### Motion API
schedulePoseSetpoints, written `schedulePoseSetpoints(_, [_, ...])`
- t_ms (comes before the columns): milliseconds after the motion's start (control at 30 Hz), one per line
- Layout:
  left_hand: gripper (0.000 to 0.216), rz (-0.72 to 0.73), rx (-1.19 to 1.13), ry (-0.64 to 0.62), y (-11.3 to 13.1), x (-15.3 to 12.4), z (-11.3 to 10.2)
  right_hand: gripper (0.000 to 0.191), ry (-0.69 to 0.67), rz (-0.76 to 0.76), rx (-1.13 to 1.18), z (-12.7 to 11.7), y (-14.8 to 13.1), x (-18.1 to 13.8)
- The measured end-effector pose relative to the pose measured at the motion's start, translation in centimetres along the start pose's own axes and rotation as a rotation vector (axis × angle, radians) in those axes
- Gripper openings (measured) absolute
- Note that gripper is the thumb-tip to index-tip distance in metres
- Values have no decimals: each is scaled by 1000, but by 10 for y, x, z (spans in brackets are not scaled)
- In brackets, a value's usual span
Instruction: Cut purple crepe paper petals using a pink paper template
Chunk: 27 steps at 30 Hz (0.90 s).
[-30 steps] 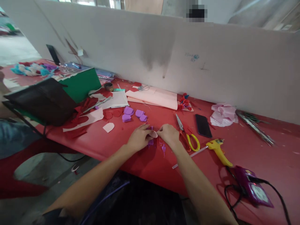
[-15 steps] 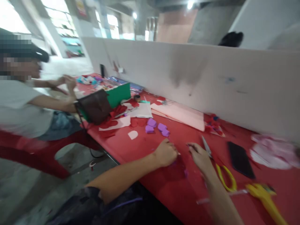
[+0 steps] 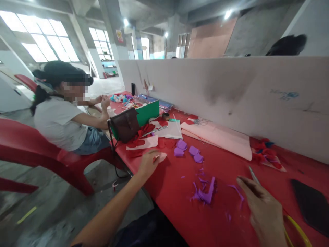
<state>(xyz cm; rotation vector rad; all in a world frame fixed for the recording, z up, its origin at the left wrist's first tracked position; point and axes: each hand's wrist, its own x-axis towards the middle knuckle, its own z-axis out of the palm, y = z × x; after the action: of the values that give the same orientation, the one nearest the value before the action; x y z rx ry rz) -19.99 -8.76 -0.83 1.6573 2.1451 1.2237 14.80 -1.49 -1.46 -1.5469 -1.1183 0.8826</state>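
My left hand (image 3: 149,164) is over the left part of the red table, its fingers closed on the edge of a small pale pink cut piece (image 3: 161,157). Out to the right, my right hand (image 3: 263,202) has its fingers stretched out, with nothing visible in them. It partly covers a pair of scissors with yellow handles (image 3: 299,231), whose blade tip shows past the fingers. A thin purple strip (image 3: 238,192) lies beside its fingertips. Purple scraps (image 3: 205,192) are scattered between my hands, and several purple cut stacks (image 3: 182,145) sit farther back.
A folded pink sheet (image 3: 218,137) lies along the white partition (image 3: 185,89). A black phone (image 3: 311,202) is at the right. To the left are a brown bag (image 3: 125,125), a green board (image 3: 148,113) and a seated co-worker (image 3: 59,116). Red scraps (image 3: 267,152) lie back right.
My hands were close together over the purple scraps. The left has moved left to the pink piece, the right has moved right beside the scissors. The view has turned left.
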Motion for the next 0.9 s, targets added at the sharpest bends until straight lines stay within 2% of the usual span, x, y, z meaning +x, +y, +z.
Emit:
schedulePoseSetpoints(67, [27, 72, 183, -27, -6, -8, 2, 46, 58, 12, 24, 1, -5, -2])
schedulePoseSetpoints(133, [33, 164, 248, -99, 3, -19, 18, 45, 170, -22, 64, 1, -10, -5])
schedulePoseSetpoints(200, [48, 256, 259, -230, 24, -32, 43, 42, 287, -125, 114, 0, -12, -5])
schedulePoseSetpoints(267, [68, 302, 276, -360, 48, -42, 70, 40, 343, -240, 177, -2, -9, -2])
schedulePoseSetpoints(367, [82, 306, 316, -478, 80, -44, 108, 39, 388, -253, 138, -9, 2, 8])
schedulePoseSetpoints(500, [85, 344, 305, -558, 113, -27, 140, 42, 301, -253, 9, -27, 8, 14])
schedulePoseSetpoints(633, [66, 485, 151, -662, 131, -9, 151, 35, 109, -248, -200, -51, 5, 18])
schedulePoseSetpoints(700, [56, 513, 33, -641, 134, -2, 154, 30, 36, -227, -334, -62, 3, 23])
schedulePoseSetpoints(767, [50, 489, 2, -569, 135, 2, 159, 30, 2, -195, -482, -71, 0, 28])
schedulePoseSetpoints(833, [47, 446, 42, -534, 135, 5, 164, 40, -6, -166, -626, -77, -1, 29])
schedulePoseSetpoints(900, [46, 439, 35, -594, 137, 5, 168, 50, -32, -154, -745, -83, 0, 24])
